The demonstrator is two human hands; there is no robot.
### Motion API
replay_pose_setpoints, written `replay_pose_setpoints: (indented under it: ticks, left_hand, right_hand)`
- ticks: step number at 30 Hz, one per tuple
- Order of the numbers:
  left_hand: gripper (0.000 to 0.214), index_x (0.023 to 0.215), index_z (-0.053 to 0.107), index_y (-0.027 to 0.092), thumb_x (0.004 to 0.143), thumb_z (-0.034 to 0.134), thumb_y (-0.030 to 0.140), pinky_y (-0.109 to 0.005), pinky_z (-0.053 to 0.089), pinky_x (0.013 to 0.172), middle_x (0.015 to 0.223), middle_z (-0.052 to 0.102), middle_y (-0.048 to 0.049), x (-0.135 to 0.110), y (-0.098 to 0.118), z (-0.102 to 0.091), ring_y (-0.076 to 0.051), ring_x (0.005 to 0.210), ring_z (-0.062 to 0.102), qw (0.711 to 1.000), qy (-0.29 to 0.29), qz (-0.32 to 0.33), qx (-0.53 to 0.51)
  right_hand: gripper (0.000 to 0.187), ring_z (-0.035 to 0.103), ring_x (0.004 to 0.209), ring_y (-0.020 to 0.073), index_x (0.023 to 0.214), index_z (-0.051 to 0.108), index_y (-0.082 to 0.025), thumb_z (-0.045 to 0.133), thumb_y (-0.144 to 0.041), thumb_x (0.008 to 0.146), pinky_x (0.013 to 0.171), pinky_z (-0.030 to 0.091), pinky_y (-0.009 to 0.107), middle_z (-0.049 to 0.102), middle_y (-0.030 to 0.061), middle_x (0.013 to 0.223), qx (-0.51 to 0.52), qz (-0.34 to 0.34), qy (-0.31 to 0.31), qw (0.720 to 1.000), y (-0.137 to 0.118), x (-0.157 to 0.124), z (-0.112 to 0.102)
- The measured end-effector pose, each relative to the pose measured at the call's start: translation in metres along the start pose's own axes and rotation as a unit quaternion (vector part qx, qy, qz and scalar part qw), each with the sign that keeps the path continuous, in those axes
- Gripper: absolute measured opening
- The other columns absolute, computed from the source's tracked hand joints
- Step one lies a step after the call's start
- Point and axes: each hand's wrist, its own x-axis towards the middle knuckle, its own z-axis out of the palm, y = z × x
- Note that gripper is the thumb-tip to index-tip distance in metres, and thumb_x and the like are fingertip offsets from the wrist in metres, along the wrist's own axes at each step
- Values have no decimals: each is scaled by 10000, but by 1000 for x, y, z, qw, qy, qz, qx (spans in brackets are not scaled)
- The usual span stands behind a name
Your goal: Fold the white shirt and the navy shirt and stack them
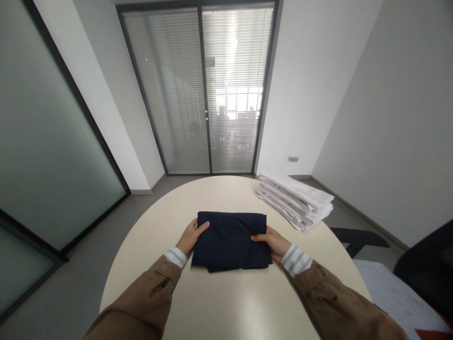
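Note:
A dark navy folded cloth [230, 242], roughly rectangular, is held between my two hands above the near middle of the round table [155, 245]. My left hand [191, 236] grips its left edge, thumb on top and fingers underneath. At the right edge, my right hand [274, 241] holds it the same way, the thumb lying across the upper face. Layers show along the cloth's lower edge. The fingers below the cloth are mostly hidden, and what kind of garment or fabric it is cannot be made out.
A stack of folded white cloths [295, 198] lies at the table's back right edge. Beyond the right rim stands a black chair [428, 269], with pale sheet-like material [392, 288] on it. A glass door with blinds [208, 94] is behind the table.

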Motion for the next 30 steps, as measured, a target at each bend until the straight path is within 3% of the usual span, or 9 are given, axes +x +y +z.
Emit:
replay_pose_setpoints:
  ticks: [4,7,11,18,24,30]
  left_hand:
    - [651,1168,644,137,618,910,364,-465,531,973,1163,721,-155,-5,-2,3,-317,1045,696,997,-71,11,39]
    - [695,1170,636,134,575,930,341,-483,513,999,1160,722,-159,-6,-3,4,-332,1098,674,998,-42,29,43]
    - [661,1131,644,135,570,931,336,-481,512,1006,1183,715,-160,-6,-3,7,-328,1101,674,1000,-7,20,6]
    - [644,1190,640,145,631,895,339,-508,451,1081,1251,687,-156,-11,3,11,-340,1212,614,998,-36,43,-25]
    - [630,1188,657,145,630,893,317,-497,429,1108,1198,713,-153,-16,9,14,-331,1161,646,995,-77,20,-62]
    - [614,1236,641,143,718,832,413,-509,412,1115,1227,701,-148,-10,-3,10,-335,1217,611,997,-58,41,-7]
  right_hand:
    - [545,713,1024,328,1187,639,-219,767,-224,657,978,535,546,760,95,1092,-1,-1,37,999,-5,3,-4]
    - [537,720,1001,324,1169,624,-218,797,-245,661,961,547,544,759,101,1088,26,17,46,998,-9,0,-1]
    - [653,721,998,306,1162,611,-218,871,-187,565,1005,518,540,754,90,1110,35,7,28,999,-10,-2,4]
    - [545,709,1039,323,1074,670,-190,893,-293,588,1064,464,548,769,98,1041,14,-10,24,1000,-14,-1,-1]
    - [514,704,1056,307,1105,671,-198,867,-373,664,1090,451,516,761,92,1082,-16,-15,15,1000,-22,-4,-10]
    - [630,704,1064,287,1258,595,-246,844,-404,700,1062,482,517,743,80,1147,-14,20,-13,1000,-13,-5,-15]
